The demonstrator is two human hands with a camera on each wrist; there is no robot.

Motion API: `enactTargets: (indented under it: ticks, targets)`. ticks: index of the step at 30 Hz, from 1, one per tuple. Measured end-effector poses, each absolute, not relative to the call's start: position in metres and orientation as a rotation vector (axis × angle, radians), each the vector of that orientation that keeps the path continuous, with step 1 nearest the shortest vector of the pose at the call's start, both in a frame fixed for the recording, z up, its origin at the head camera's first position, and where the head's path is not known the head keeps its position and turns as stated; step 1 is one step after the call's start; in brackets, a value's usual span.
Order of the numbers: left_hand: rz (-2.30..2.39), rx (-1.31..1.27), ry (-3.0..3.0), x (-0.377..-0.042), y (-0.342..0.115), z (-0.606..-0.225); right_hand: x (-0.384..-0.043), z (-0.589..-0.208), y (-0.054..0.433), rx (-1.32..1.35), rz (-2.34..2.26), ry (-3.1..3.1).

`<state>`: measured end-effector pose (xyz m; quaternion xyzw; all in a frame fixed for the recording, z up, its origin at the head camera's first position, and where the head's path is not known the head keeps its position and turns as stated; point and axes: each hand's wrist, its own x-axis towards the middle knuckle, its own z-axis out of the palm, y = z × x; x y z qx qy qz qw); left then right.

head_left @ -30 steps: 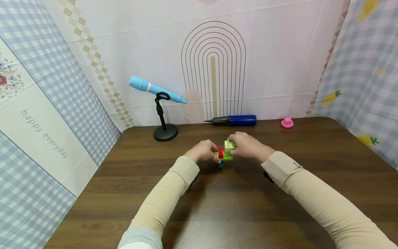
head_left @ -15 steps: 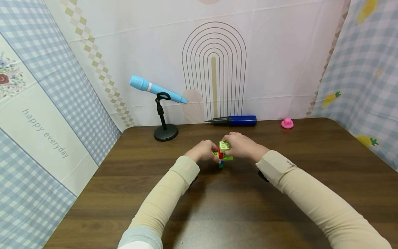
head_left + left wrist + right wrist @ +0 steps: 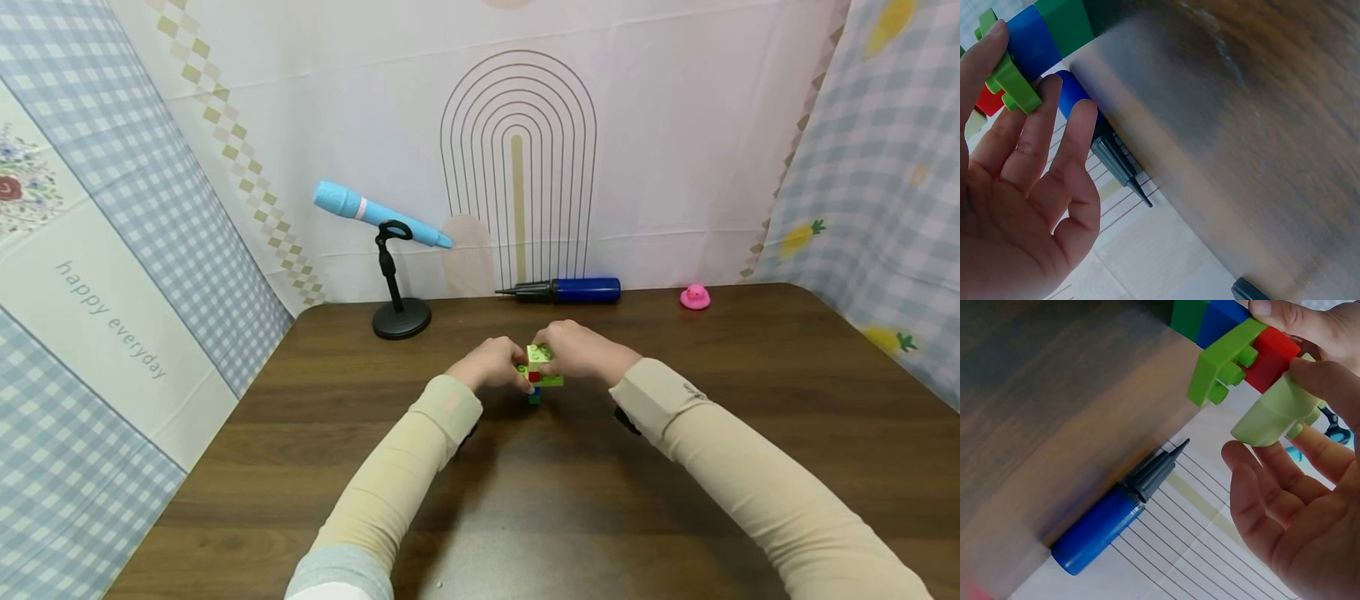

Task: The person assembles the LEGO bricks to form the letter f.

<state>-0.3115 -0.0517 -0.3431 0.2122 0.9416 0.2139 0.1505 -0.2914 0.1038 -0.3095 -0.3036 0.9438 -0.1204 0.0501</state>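
Note:
A small tower of toy building blocks stands mid-table in the head view: a dark green block [image 3: 1066,25] at the bottom, a blue block [image 3: 1034,42], a wide lime green plate [image 3: 1222,359] and a red block [image 3: 1272,356]. My left hand [image 3: 491,363] pinches the tower from the left, thumb in front and fingers behind, around the level of the lime plate. A pale green block [image 3: 1275,412] with a curved underside sits right at the red block's top, overhanging to the right. Thumb and fingers of my right hand [image 3: 581,350] grip this pale block.
Along the back edge of the brown table [image 3: 480,517] lie a blue hand pump [image 3: 585,290] and a pink rubber duck [image 3: 695,297]. A black stand [image 3: 401,318] holds a light blue microphone [image 3: 375,212] at back left. Patterned cloths hang behind and beside.
My right hand has moved left and slightly down, carrying the pale green block from the tower's right side onto the red block. The left hand has stayed in place.

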Motion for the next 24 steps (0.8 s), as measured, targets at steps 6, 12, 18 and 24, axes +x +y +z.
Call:
enactTargets:
  ticks: [6,12,18,24]
  targets:
    - [0.623,0.600,2.706,-0.312,-0.052,-0.343,-0.292,-0.305,0.101,-0.952,-0.340,2.855]
    - [0.624,0.651,2.686,-0.311,-0.051,-0.338,-0.293,-0.303,0.099,-0.920,-0.347,2.825]
    - [0.696,0.696,2.671,-0.309,-0.049,-0.324,-0.294,-0.303,0.098,-0.940,-0.324,2.826]
    - [0.673,0.698,2.678,-0.307,-0.050,-0.321,-0.293,-0.304,0.098,-0.934,-0.321,2.849]
